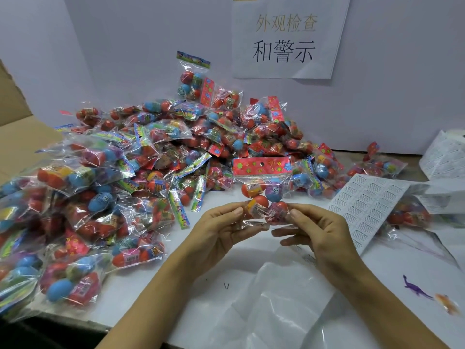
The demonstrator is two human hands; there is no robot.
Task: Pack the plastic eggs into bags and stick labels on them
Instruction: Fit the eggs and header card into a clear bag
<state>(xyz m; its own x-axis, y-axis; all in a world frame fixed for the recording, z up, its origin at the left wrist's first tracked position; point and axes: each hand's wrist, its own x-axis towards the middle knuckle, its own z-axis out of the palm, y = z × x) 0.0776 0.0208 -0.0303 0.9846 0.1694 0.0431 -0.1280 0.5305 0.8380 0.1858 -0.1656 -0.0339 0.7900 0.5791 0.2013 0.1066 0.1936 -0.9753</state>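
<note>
1. Plastic eggs, red and blue, sit inside a clear crinkly bag with a red flowered header card [261, 187], held up above the middle of the white surface [156, 280].
2. Left hand [221, 230] pinches the bag's lower left edge between thumb and fingers.
3. Right hand [314, 230] pinches the lower right edge the same way, thumb on top.
4. Just beyond the bag, a big heap of filled egg bags [141, 167] covers the surface's far and left side.
5. White sheets of printed warning labels [364, 205] lie toward the right edge.
6. Near the right front corner lie a small purple toy dinosaur [415, 289] and an orange one [446, 304].
</note>
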